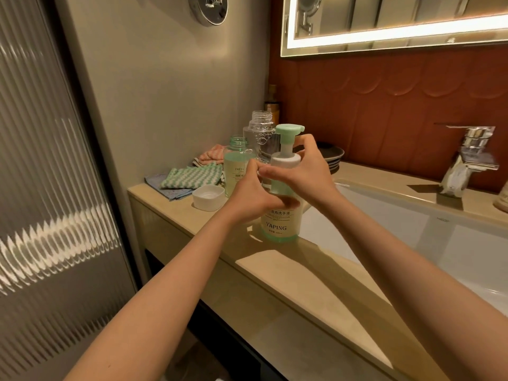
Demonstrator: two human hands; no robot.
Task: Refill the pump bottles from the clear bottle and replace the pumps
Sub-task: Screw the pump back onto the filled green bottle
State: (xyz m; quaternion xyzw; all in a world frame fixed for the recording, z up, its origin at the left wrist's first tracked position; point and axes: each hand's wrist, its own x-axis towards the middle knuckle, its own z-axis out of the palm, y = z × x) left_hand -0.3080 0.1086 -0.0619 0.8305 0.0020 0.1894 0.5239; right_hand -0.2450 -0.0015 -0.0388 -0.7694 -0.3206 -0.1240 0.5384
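In the head view, the pump bottle [280,222] stands upright on the beige counter [275,270], just beside the left rim of the white sink [412,237]. It is translucent with a pale green tint at the base, and its cream label reads "YAPING". Its pump [288,138] sits on top, a mint-green head over a white collar. The left hand [248,198] grips the bottle's body, fingers curled round its upper half. The right hand [309,171] wraps its fingers round the white collar, thumb pointing toward the left hand.

Behind them stands a second pump bottle [235,167] with an open neck and no pump, holding pale green liquid. The clear bottle [259,133], also uncapped, is close behind it, bubbles clinging inside. A small white cap [208,198] lies near the left wrist. Farther back are a green-striped cloth [192,177], a pink cloth [211,156] and stacked dark plates [334,158].

A chrome tap [464,158] rises at the sink's far side before a red tiled wall [384,105] – a lit mirror [384,26] hangs above. A ribbed glass door [41,188] fills the left.
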